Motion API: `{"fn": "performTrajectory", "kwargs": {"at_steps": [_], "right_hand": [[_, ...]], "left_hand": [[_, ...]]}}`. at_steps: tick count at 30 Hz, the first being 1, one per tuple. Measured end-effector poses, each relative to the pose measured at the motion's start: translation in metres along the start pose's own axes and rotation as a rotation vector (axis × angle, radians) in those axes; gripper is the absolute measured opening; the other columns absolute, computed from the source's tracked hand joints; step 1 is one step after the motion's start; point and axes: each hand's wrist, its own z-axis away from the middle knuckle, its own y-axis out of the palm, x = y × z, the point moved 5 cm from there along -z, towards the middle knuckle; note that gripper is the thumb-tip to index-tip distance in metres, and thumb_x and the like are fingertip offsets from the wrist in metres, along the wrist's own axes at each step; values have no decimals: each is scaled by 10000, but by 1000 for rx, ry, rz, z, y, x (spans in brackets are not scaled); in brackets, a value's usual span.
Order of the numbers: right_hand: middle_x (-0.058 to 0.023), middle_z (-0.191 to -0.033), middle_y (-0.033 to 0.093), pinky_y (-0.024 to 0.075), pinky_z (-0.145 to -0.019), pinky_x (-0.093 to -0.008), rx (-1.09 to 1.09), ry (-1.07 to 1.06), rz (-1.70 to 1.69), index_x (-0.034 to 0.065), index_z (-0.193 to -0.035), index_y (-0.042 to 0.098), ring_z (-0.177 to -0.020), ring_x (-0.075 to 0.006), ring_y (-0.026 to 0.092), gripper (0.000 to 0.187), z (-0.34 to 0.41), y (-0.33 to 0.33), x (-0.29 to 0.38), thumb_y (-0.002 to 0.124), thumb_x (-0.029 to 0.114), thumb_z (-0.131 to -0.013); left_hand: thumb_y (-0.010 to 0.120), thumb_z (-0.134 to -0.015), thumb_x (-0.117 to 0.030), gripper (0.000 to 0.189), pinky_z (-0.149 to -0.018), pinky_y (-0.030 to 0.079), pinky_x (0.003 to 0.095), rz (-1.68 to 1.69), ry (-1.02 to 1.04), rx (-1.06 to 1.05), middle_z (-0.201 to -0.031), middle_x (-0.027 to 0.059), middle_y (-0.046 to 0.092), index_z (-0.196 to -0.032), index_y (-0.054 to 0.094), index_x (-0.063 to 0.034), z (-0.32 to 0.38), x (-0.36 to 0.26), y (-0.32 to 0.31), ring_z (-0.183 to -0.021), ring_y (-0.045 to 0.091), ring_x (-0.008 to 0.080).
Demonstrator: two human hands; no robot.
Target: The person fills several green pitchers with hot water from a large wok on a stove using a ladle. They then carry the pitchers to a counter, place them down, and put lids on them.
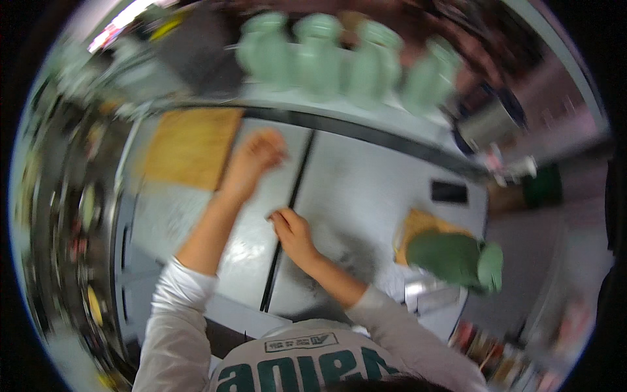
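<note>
My left hand (262,152) is blurred, its fingers curled, over the metal worktop just right of a yellow cutting board (193,147). Whether it holds anything cannot be made out. My right hand (291,230) is lower and nearer to me, by the dark seam (303,166) between two worktop panels. Its fingers are bent together, and their tips are too blurred to show whether something small is between them. The metal worktop (362,171) spreads before me, with a dark smudge or shadow to the right of my right hand.
Several pale green jugs (318,59) line the shelf behind. A dark phone-like slab (449,191) lies at the right, above a green container (448,257) on a yellowish cloth or board (416,223). A metal box (431,296) is nearer me. A steel pot (492,122) stands far right.
</note>
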Motion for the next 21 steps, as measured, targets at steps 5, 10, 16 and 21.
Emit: {"fn": "performTrajectory", "kwargs": {"at_steps": [5, 10, 16, 21], "right_hand": [[9, -574, 465, 364, -514, -269, 554, 13, 334, 29, -945, 703, -542, -72, 406, 225, 103, 86, -26, 517, 153, -966], [-7, -624, 522, 355, -511, -254, 1048, 96, 377, 16, -966, 683, -553, -73, 434, 237, 242, 147, -49, 493, 156, -975], [39, -643, 424, 311, -493, -200, 1525, 164, 468, 56, -1060, 634, -540, -47, 376, 203, 441, 162, -125, 449, 101, -991], [31, -656, 406, 337, -521, -201, 2011, 123, 696, 69, -1110, 604, -586, -51, 384, 219, 659, 173, -128, 512, 0, -923]], "left_hand": [[553, -941, -71, 100, -732, 461, 251, 71, -172, -482, -922, 12, 609, -1029, 588, -42, 294, 74, -46, -801, 552, 100], [513, -937, -27, 105, -796, 504, 275, 32, -273, -1109, -910, 37, 620, -1008, 589, -11, 606, 128, -33, -846, 595, 120], [537, -930, -60, 101, -792, 503, 269, -81, -175, -1714, -888, 41, 621, -1013, 583, -26, 880, 157, 124, -851, 604, 116], [554, -944, -90, 102, -771, 518, 277, 126, -164, -2264, -896, 44, 632, -1024, 592, -41, 1026, 226, 365, -854, 616, 120]]}}
